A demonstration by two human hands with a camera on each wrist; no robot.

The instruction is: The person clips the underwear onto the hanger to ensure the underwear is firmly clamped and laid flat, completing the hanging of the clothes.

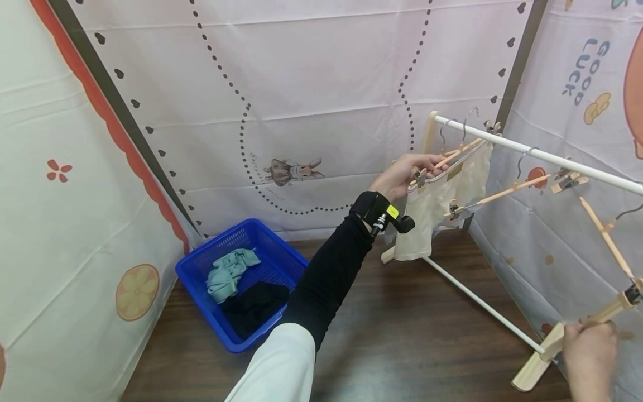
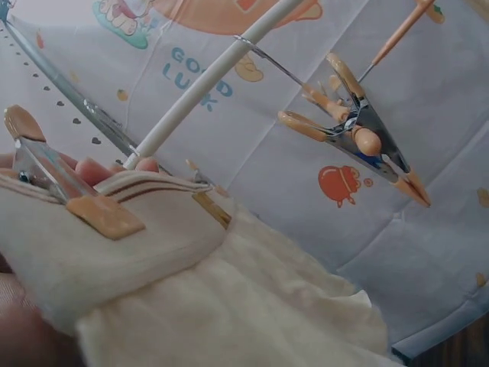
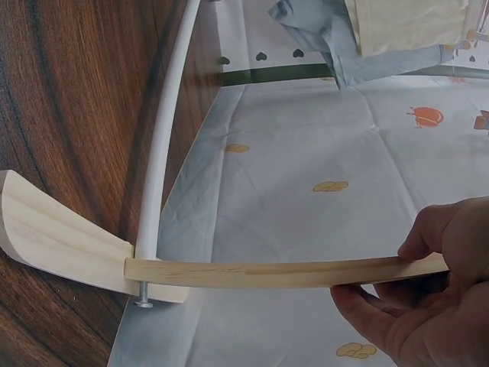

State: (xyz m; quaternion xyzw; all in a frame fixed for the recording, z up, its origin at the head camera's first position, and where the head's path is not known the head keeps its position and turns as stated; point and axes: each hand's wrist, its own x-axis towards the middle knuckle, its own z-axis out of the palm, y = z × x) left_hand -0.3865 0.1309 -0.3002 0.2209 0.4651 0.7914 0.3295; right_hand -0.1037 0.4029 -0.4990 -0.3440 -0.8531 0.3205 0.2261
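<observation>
The left hand (image 1: 402,176) is gripping the cream garment (image 1: 424,220) by its waistband, beside a hanger clip (image 2: 107,216). The garment is hanging below the white rail (image 1: 542,151), hem pointing down, waistband running crosswise to the rail. The right hand (image 1: 590,349) is gripping a wooden post (image 3: 306,274).

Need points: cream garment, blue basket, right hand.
Cream garment (image 1: 420,219), head view: middle of its hanging fabric.
Blue basket (image 1: 274,269), head view: bare part of its inside.
Right hand (image 1: 590,349), head view: back of the hand.
</observation>
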